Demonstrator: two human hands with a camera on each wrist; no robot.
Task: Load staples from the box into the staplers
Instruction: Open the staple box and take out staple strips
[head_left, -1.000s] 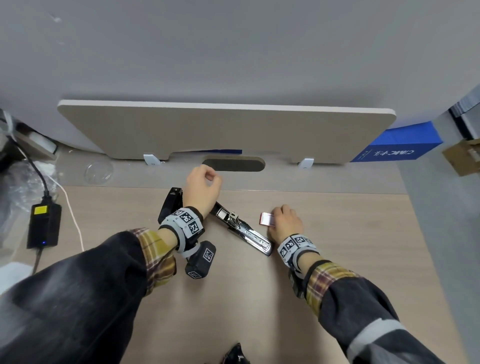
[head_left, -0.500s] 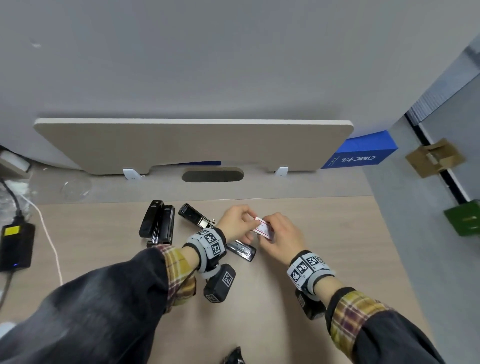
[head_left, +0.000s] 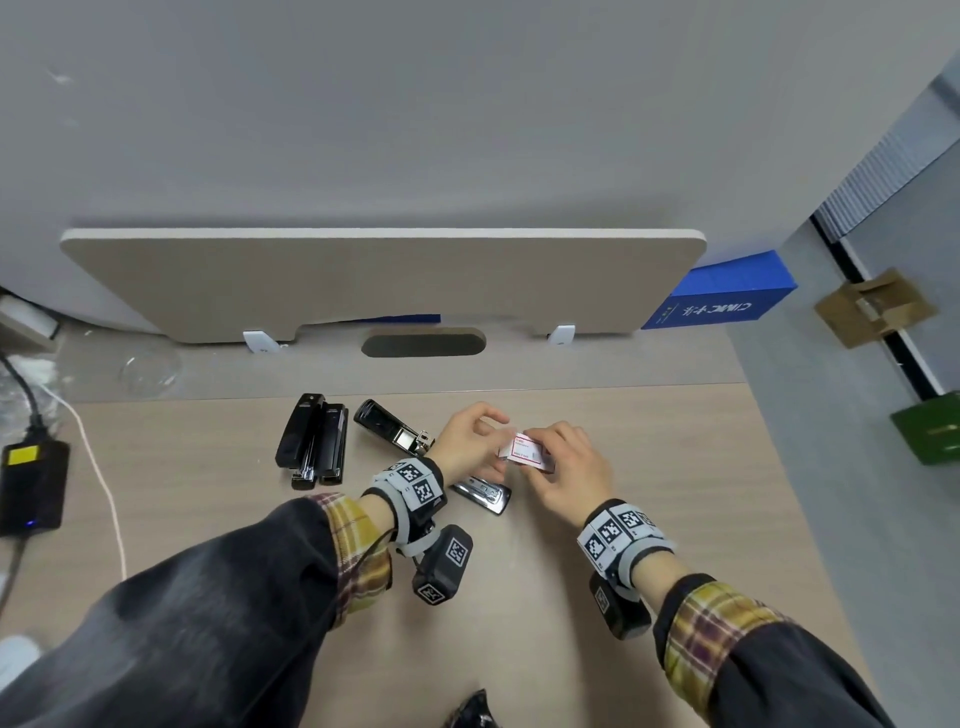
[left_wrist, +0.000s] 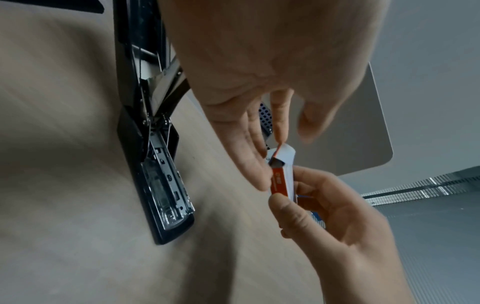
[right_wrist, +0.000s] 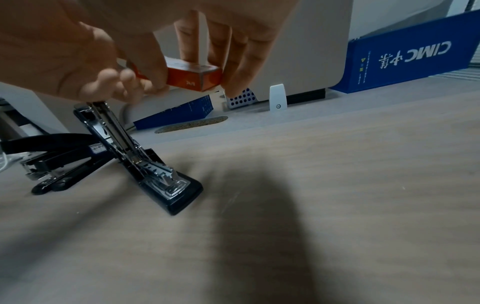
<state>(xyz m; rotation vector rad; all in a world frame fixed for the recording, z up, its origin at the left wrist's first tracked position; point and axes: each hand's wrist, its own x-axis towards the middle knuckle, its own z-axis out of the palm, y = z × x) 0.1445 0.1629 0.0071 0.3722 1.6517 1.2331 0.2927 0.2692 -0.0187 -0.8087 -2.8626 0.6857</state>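
The open stapler lay on the worktop just below both hands, its long axis slanting away leftward. Above it, the right hand gripped the staple box; the left hand pinched its end flap.

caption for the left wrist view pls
Right hand holds small orange-and-white staple box; left hand pulls its flap above opened black stapler.
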